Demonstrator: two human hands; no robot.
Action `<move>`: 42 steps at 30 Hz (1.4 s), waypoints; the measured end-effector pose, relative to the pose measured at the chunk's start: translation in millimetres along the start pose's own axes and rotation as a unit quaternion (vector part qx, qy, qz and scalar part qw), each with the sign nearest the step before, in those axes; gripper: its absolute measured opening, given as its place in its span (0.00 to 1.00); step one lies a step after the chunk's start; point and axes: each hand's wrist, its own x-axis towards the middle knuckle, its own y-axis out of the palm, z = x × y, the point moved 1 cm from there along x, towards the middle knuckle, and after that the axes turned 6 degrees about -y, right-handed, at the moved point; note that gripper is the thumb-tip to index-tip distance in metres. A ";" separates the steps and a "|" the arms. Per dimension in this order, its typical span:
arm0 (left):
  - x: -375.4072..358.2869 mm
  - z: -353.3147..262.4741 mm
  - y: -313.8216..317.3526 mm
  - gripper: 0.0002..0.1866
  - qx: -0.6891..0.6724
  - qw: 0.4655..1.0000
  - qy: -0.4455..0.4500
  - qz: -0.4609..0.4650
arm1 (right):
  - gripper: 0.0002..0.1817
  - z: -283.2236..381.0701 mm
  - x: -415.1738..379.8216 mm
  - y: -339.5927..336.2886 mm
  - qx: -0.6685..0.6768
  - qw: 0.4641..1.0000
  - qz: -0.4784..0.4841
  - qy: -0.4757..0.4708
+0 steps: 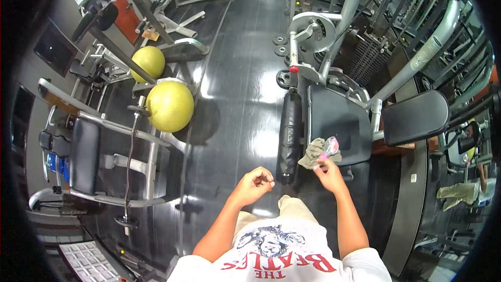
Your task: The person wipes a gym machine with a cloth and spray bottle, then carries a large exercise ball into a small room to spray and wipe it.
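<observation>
My right hand (330, 175) grips a crumpled olive-grey cloth (314, 153) over the front edge of a black padded seat (339, 120). Against the cloth is a small clear and pink item (331, 147), whose kind I cannot make out. My left hand (253, 186) hovers in front of my body, its fingers curled in toward the thumb, and nothing shows in it. Between the hands, a little farther forward, is a long black roller pad (289, 133) belonging to the seat's machine.
Two yellow exercise balls (170, 106) (148, 64) rest at the left near a bench with a curl bar (130, 162). Weight plates (282, 50) lie on the dark floor (240, 73) ahead. A padded arm (416, 117) and a mirror (462, 177) are at the right.
</observation>
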 end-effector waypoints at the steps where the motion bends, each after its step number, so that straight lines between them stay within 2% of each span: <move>1: 9.7 0.6 9.0 0.07 -0.002 1.000 -0.013 -0.011 | 0.32 -40.2 15.5 -1.8 -0.011 0.999 -0.013 0.030; 4: 34.2 6.0 27.7 0.08 0.007 0.998 -0.046 -0.034 | 0.60 -96.5 47.5 -5.6 -0.132 0.965 -0.006 0.225; 7: 44.6 9.2 39.0 0.08 0.041 0.991 -0.111 -0.056 | 0.79 -134.0 67.5 10.9 -0.122 0.943 0.016 0.311; 8: 48.0 13.2 40.4 0.08 0.034 0.990 -0.118 -0.063 | 0.81 -142.9 76.7 17.3 -0.122 0.933 0.043 0.335; 11: 53.9 26.3 42.2 0.08 0.011 0.986 -0.133 -0.095 | 0.80 -172.5 92.8 42.4 -0.094 0.955 -0.003 0.282; 15: 56.6 45.2 45.7 0.08 -0.017 0.983 -0.114 -0.140 | 0.75 -168.1 117.1 59.2 -0.101 0.935 -0.036 0.338; 17: 58.9 45.2 43.5 0.08 0.003 0.981 -0.144 -0.134 | 0.73 -160.2 121.8 63.9 -0.113 0.927 -0.044 0.354; 18: 61.8 43.8 43.4 0.08 0.004 0.979 -0.151 -0.135 | 0.63 -153.7 119.7 64.4 -0.111 0.934 -0.060 0.334; 21: 72.0 40.5 43.9 0.08 0.002 0.978 -0.152 -0.141 | 0.49 -175.1 115.1 70.7 -0.153 0.951 -0.056 0.262; 22: 74.1 39.8 45.3 0.08 0.000 0.978 -0.150 -0.143 | 0.34 -178.8 111.1 69.5 -0.133 0.957 -0.073 0.247; 26: 81.7 40.6 53.3 0.08 -0.033 0.980 -0.144 -0.132 | 0.23 -210.6 106.3 69.4 -0.180 0.968 -0.107 0.136; 29: 82.8 39.6 58.9 0.08 -0.016 0.980 -0.145 -0.134 | 0.22 -215.4 116.2 63.5 -0.143 0.968 -0.106 0.177; 32: 83.7 27.5 61.6 0.08 0.006 0.980 -0.154 -0.126 | 0.22 -168.2 126.1 29.3 -0.122 0.970 -0.041 0.206; 34: 83.8 21.4 63.9 0.08 0.009 0.981 -0.153 -0.118 | 0.19 -169.6 128.5 23.2 -0.123 0.975 -0.009 0.183; 35: 85.3 26.0 64.1 0.12 0.021 0.985 -0.123 -0.115 | 0.18 -170.6 130.7 18.0 -0.123 0.978 0.006 0.171; 36: 87.5 36.5 63.6 0.15 0.032 0.989 -0.095 -0.113 | 0.13 -191.6 135.7 20.7 0.027 0.973 0.045 0.226; 37: 90.1 34.9 64.1 0.19 0.044 0.991 -0.065 -0.110 | 0.12 -159.0 136.2 12.5 0.087 0.961 0.087 0.247; 39: 90.9 16.7 66.5 0.33 0.135 0.982 -0.068 -0.110 | 0.10 -85.3 127.9 -4.9 0.204 0.921 0.171 0.285; 41: 91.5 2.3 68.7 0.45 0.210 0.968 -0.070 -0.117 | 0.10 -49.0 121.2 -0.3 0.163 0.929 0.234 0.237; 42: 91.0 -1.1 68.6 0.50 0.241 0.960 -0.071 -0.125 | 0.13 -20.8 115.7 1.2 0.164 0.936 0.224 0.215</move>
